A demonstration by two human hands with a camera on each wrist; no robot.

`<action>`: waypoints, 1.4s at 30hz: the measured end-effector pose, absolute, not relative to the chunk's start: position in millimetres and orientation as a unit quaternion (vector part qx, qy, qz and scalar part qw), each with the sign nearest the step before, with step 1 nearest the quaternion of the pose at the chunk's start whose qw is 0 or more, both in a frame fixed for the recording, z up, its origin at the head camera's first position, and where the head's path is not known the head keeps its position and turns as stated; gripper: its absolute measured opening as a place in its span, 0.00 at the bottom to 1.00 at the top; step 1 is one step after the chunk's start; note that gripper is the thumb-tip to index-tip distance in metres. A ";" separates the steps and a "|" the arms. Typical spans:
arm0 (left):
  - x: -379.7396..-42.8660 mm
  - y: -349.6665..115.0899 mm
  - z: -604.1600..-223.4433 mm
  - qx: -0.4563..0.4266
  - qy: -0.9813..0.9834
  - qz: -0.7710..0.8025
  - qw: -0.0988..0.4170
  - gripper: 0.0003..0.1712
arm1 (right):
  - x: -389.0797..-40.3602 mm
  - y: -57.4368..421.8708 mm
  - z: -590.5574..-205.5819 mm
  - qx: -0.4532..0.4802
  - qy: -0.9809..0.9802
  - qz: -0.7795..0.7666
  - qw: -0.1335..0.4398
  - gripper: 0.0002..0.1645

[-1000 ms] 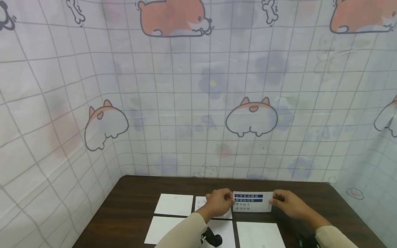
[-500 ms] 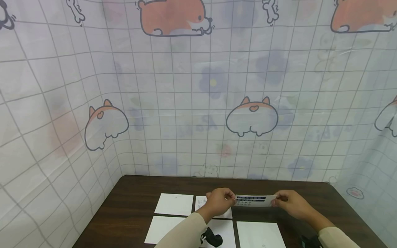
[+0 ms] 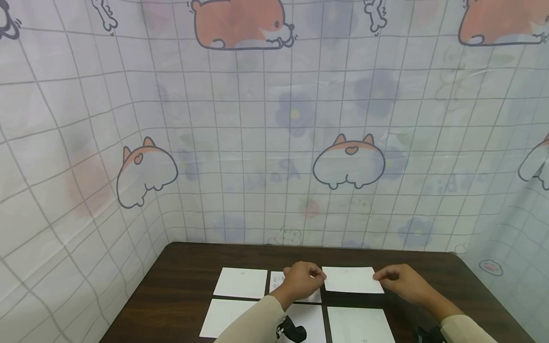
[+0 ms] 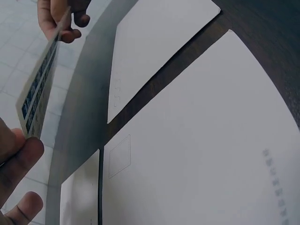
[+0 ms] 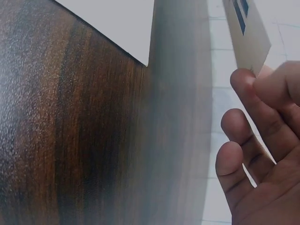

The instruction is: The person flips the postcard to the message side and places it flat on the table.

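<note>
Above the back right of the dark table, a white card [image 3: 352, 280] is held between both hands, its blank side facing the head camera. My left hand [image 3: 302, 282] pinches its left end between thumb and fingers. At the opposite end, my right hand [image 3: 402, 284] pinches the edge. The left wrist view shows dark blue printed bars on the other face of the card [image 4: 40, 89]. In the right wrist view, thumb and index finger grip a corner of the card [image 5: 253, 40], while the other fingers [image 5: 230, 157] of my right hand are loosely bent.
Several more white cards lie in rows: one at back left [image 3: 241, 283], a partly covered card with writing [image 3: 276, 280], and in front a left card [image 3: 225, 315], a middle card [image 3: 310, 318] and a right card [image 3: 360, 326]. A patterned curtain [image 3: 257, 143] surrounds the wooden table [image 3: 150, 305].
The card has turned over in my hands: its printed side faced the head camera, then it tilted nearly edge-on, and now the blank side shows. Both hands stay almost in place.
</note>
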State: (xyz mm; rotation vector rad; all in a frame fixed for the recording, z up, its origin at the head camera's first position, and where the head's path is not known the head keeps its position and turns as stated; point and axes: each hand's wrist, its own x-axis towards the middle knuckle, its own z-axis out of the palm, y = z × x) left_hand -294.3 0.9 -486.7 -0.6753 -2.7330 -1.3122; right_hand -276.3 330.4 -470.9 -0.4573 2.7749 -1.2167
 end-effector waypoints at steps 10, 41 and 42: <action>-296.3 1.8 -491.3 -0.218 -0.878 -0.427 -0.001 0.05 | -275.3 329.1 -472.0 -0.135 0.915 -0.380 0.036 0.11; -291.5 11.7 -503.4 -0.222 -0.922 -0.316 -0.005 0.08 | -274.5 326.2 -497.3 -0.174 0.907 -0.379 0.056 0.19; -291.5 11.7 -504.1 -0.223 -0.923 -0.313 -0.004 0.08 | -274.4 325.8 -497.3 -0.174 0.907 -0.378 0.056 0.19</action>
